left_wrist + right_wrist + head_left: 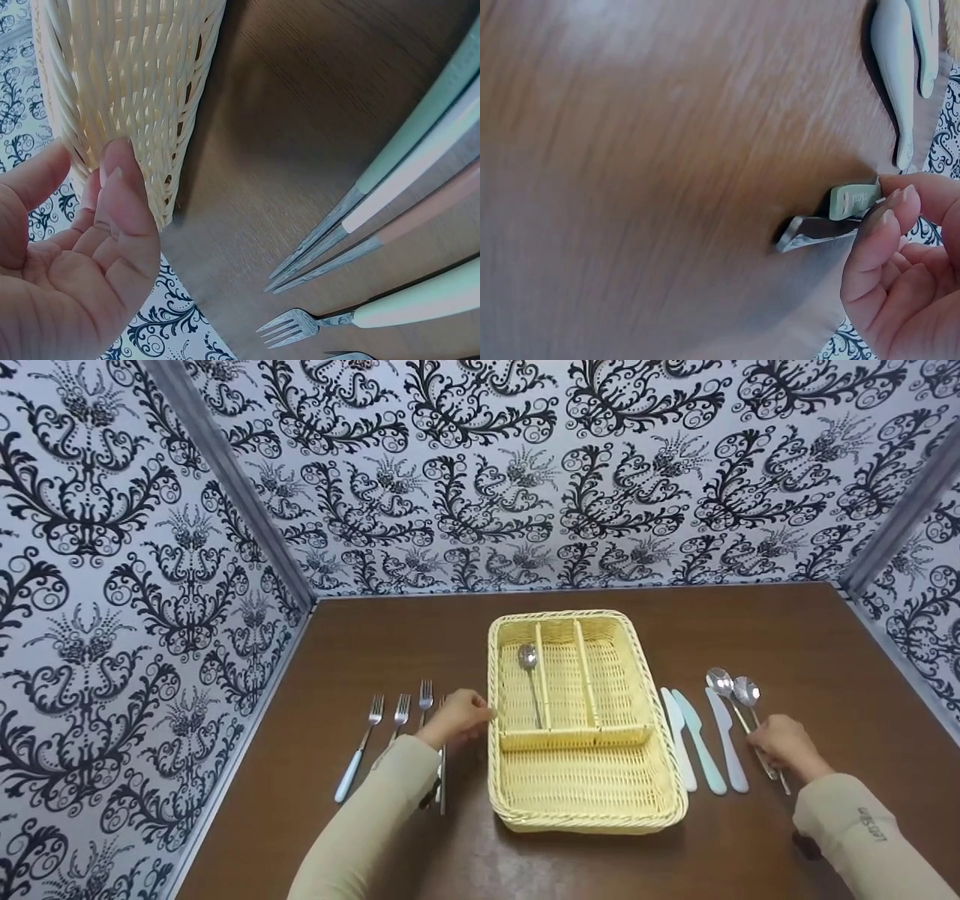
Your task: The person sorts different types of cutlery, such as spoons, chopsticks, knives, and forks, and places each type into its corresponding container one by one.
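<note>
At three o'clock of the basket (581, 789), your right hand (784, 744) pinches one, perhaps both, of the spoons (746, 691), so you should lift gently, with your left hand (460, 716), whose grip I cannot tell, steadying the rim (493, 769) at nine o'clock.

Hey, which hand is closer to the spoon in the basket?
Left. The left hand is at the left rim of the basket, beside the compartment where the spoon lies; the right hand is across the basket, past the knives, at two other spoons.

Right sleeve (862, 829), green handle (855, 201): illegibly lettered
</note>
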`<state>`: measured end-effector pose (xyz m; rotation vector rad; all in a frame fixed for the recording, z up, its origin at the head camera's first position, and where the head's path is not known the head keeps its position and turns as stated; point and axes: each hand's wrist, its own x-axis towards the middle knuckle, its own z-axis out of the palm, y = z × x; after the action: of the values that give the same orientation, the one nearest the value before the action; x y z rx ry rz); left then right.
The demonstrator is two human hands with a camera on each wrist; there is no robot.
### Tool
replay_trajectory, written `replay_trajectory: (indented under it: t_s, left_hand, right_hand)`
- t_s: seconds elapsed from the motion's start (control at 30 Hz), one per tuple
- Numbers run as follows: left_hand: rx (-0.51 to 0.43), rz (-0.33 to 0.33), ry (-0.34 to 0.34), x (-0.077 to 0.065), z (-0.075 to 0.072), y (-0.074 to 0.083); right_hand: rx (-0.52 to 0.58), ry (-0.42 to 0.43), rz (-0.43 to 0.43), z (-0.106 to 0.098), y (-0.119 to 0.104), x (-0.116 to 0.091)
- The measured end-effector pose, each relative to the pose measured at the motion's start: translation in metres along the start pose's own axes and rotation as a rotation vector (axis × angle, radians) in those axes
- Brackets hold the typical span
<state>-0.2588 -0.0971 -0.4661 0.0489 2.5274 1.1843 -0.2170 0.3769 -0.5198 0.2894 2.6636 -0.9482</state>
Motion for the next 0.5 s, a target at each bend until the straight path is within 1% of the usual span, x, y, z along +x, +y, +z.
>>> replay_trajectory:
  t_s: [0.1, 0.2, 0.4, 0.5]
  left_hand:
    - [-0.031, -0.012, -0.017, 0.0001, 0.0003, -0.0003]
    - [-0.053, -0.031, -0.022, 0.0011, 0.0011, -0.0014]
    - [-0.034, -0.032, -0.002, 0.0028, 0.0028, -0.0036]
    - [-0.023, -0.013, 0.011, 0.0023, 0.0036, -0.0039]
  right_hand:
    - [0.016, -0.025, 0.026, -0.0004, -0.0006, 0.0007]
    - [0.023, -0.041, 0.023, 0.0005, -0.0017, 0.0012]
    - [0.038, -0.057, -0.008, 0.0018, -0.0035, -0.0012]
    - [0.054, -0.068, -0.027, 0.0018, -0.0043, -0.0023]
